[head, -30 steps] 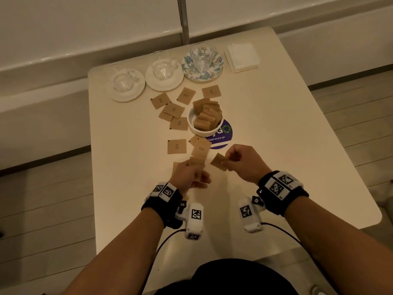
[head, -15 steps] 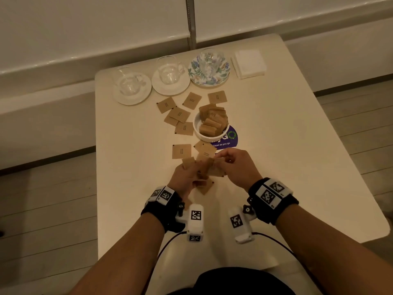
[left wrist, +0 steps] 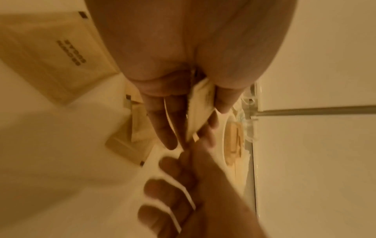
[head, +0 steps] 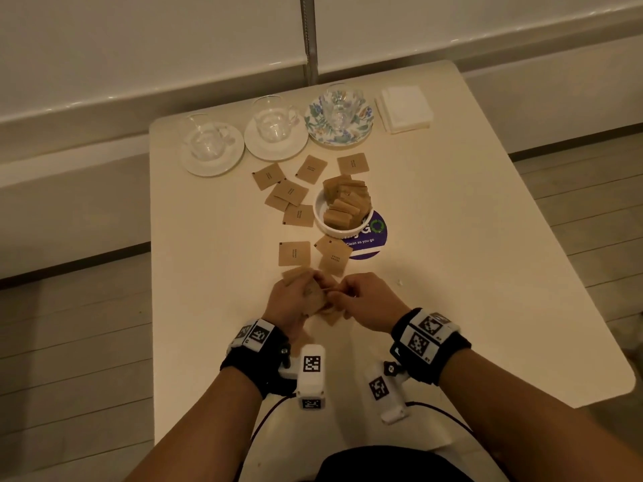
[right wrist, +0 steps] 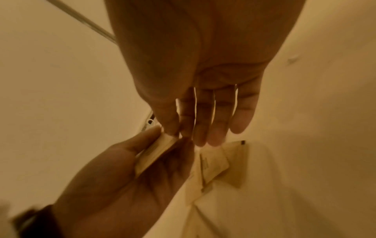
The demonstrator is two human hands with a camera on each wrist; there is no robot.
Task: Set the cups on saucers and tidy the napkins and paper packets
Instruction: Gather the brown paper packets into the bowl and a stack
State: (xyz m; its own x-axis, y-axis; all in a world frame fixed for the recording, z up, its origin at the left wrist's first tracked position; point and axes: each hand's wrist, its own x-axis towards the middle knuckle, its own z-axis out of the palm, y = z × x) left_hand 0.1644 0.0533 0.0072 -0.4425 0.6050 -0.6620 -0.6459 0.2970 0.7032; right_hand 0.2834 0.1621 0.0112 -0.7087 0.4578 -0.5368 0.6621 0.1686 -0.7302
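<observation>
Small stack of brown paper packets (head: 315,296) clamped edgewise in left hand (head: 290,302); top packet pinched by right hand (head: 365,300) for squaring above cream worktop (head: 452,238); white bowl (head: 322,220) presumed destination.

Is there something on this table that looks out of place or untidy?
Yes. Brown paper packets lie scattered around the white bowl, some overlapping, though others already fill it. The left hand holds a few gathered packets. The cups stand on saucers, and the napkins are stacked.

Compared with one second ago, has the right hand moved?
Yes. Against the purple sticker, the right hand has shifted left and now meets the left hand, both pinching the held packets.
</observation>
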